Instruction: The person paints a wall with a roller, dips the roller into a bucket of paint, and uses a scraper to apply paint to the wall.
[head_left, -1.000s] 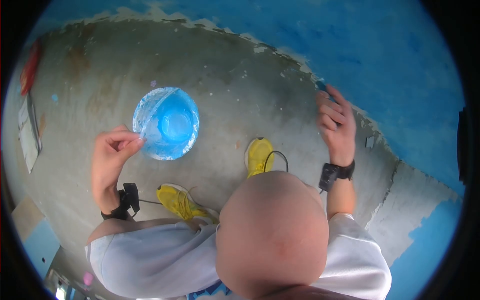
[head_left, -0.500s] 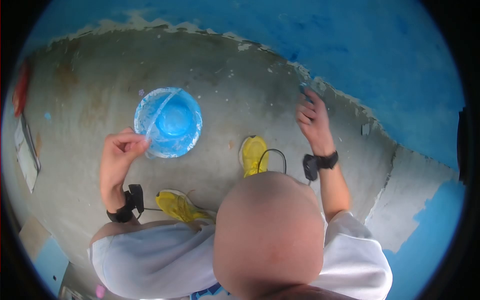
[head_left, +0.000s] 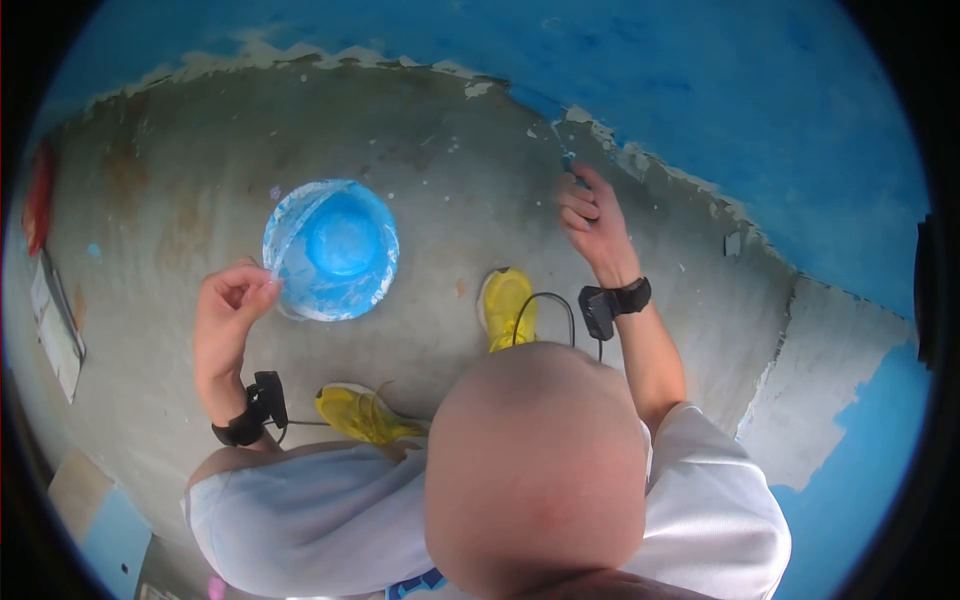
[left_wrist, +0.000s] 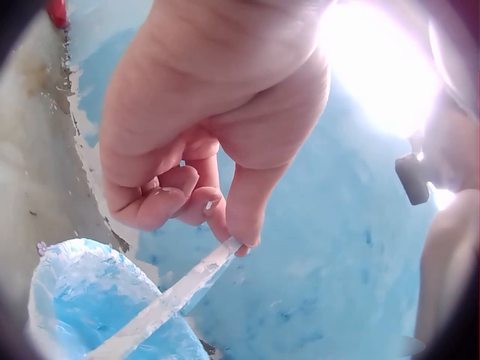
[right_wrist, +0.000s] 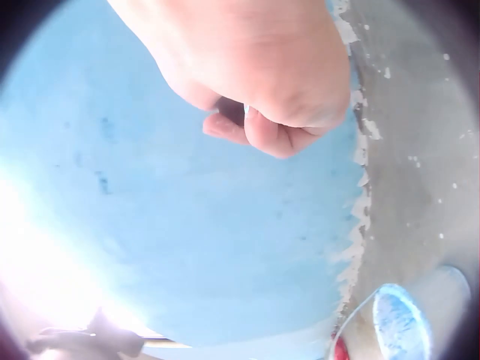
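A blue bucket (head_left: 345, 240) smeared with white stands on the floor, its pale strip handle (left_wrist: 169, 304) raised at one side. My left hand (head_left: 228, 320) pinches that handle between thumb and forefinger, the other fingers curled, beside the bucket rim (left_wrist: 46, 277). To the right, my right hand (head_left: 598, 225) grips a small thin tool (head_left: 569, 157) with blue on it, near the ragged edge of the blue paint. In the right wrist view the curled fingers of my right hand (right_wrist: 262, 75) hide most of the tool.
Grey floor (head_left: 430, 220) meets the blue painted wall (head_left: 700, 90) along a chipped edge. Yellow shoes (head_left: 507, 305) are below the bucket and hands. A red object (head_left: 38, 198) and a pale flat board (head_left: 56, 325) are at the far left.
My right hand has moved left along the chipped paint edge, still gripping the tool. My left hand keeps its pinch on the bucket handle, and the head view has shifted slightly.
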